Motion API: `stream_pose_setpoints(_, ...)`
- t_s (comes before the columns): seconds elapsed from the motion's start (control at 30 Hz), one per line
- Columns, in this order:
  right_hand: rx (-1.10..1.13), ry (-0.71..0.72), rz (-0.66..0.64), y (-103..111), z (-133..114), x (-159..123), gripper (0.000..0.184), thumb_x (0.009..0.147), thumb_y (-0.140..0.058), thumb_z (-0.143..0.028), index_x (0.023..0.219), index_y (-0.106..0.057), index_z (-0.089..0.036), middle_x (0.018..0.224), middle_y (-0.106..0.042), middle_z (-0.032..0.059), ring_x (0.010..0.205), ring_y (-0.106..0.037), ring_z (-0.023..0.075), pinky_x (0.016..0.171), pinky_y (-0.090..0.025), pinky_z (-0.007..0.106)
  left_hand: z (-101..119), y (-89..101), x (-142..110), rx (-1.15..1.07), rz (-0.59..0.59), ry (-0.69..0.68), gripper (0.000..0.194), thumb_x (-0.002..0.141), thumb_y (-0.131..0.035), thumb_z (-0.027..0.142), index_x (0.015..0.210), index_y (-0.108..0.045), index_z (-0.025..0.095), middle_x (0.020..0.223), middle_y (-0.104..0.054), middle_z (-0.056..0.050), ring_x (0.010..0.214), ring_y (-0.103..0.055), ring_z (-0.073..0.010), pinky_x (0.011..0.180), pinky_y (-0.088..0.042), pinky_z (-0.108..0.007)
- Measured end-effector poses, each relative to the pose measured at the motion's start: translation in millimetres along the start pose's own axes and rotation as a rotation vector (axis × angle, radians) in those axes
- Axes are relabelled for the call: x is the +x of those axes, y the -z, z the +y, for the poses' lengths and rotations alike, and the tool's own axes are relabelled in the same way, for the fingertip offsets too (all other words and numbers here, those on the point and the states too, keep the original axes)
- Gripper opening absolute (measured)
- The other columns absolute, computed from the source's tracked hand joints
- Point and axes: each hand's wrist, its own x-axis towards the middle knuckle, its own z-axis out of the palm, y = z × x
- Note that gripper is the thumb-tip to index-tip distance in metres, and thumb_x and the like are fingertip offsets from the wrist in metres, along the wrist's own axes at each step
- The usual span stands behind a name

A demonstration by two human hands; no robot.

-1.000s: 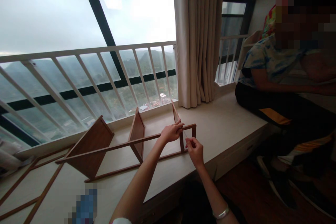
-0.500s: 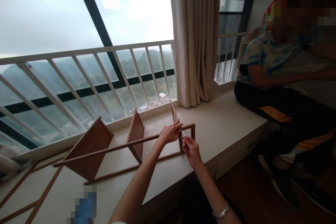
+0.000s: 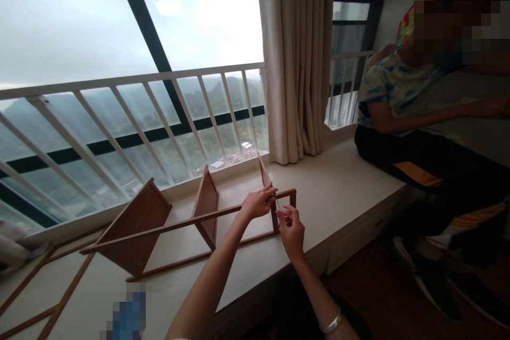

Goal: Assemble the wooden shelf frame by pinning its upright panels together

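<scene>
A brown wooden shelf frame (image 3: 229, 213) lies on its side on the pale window ledge, with several panels standing across its rails. My left hand (image 3: 258, 203) is closed around the frame near its right end, where the last panel (image 3: 263, 171) meets the rail. Just below and to the right, my right hand (image 3: 292, 229) pinches a thin silver hex key (image 3: 278, 204). The key's far tip points at the joint beside my left fingers; whether it sits in a screw is too small to tell. A bracelet (image 3: 332, 324) circles my right wrist.
Another wooden frame (image 3: 59, 308) lies flat at the left. Behind the ledge (image 3: 319, 186) run a white railing (image 3: 175, 75) and a beige curtain (image 3: 297, 64). A person (image 3: 402, 90) sits on the ledge at the right. A blurred blue item (image 3: 129, 316) lies near the front.
My right hand has turned at the wrist and its fingers have shifted around the hex key. My left hand and the shelf frame stay in place.
</scene>
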Motion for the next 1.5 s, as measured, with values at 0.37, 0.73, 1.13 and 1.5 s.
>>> stream_pose_setpoints(0.37, -0.027, 0.285, -0.037, 2.8, -5.2, 3.7, 0.024, 0.081, -0.041, -0.025, 0.099, -0.057, -0.022, 0.094, -0.060, 0.0071, 0.090, -0.054, 0.0176, 0.082, -0.042, 0.035, -3.4, -2.7, 1.6, -0.035, 0.023, -0.024, 0.039, 0.081, -0.032, 0.038, 0.119, -0.038, 0.033, 0.135, -0.026, 0.003, 0.097, -0.053, -0.0209, 0.080, -0.042, -0.031)
stream_pose_setpoints(0.73, -0.046, 0.240, 0.010, 6.2, -9.7, 8.9, 0.017, 0.079, -0.046, -0.028, 0.085, -0.060, -0.021, 0.086, -0.057, 0.0069, 0.081, -0.054, 0.0163, 0.075, -0.044, 0.033, -4.7, 0.1, 0.2, -0.042, 0.013, -0.049, 0.039, 0.082, -0.030, 0.037, 0.120, -0.037, 0.032, 0.137, -0.022, 0.002, 0.099, -0.052, -0.0210, 0.081, -0.042, -0.031)
stream_pose_setpoints(1.13, 0.185, 0.062, 0.022, 7.6, -9.7, 15.4, 0.018, 0.076, -0.049, -0.032, 0.080, -0.060, -0.018, 0.080, -0.060, 0.0054, 0.079, -0.055, 0.0169, 0.077, -0.044, 0.034, -15.0, -7.3, 5.2, -0.073, 0.028, -0.118, 0.041, 0.082, -0.031, 0.035, 0.123, -0.034, 0.030, 0.136, -0.023, 0.001, 0.103, -0.050, -0.0197, 0.085, -0.040, -0.030)
stream_pose_setpoints(1.5, 0.434, -0.155, 0.052, 4.1, -6.2, 17.0, 0.030, 0.070, -0.057, -0.030, 0.096, -0.046, -0.018, 0.073, -0.058, 0.0011, 0.070, -0.059, 0.0142, 0.069, -0.048, 0.031, -18.4, -9.9, 7.8, -0.078, 0.020, -0.111, 0.044, 0.084, -0.027, 0.038, 0.127, -0.027, 0.030, 0.136, -0.022, 0.003, 0.111, -0.043, -0.0180, 0.091, -0.037, -0.030)
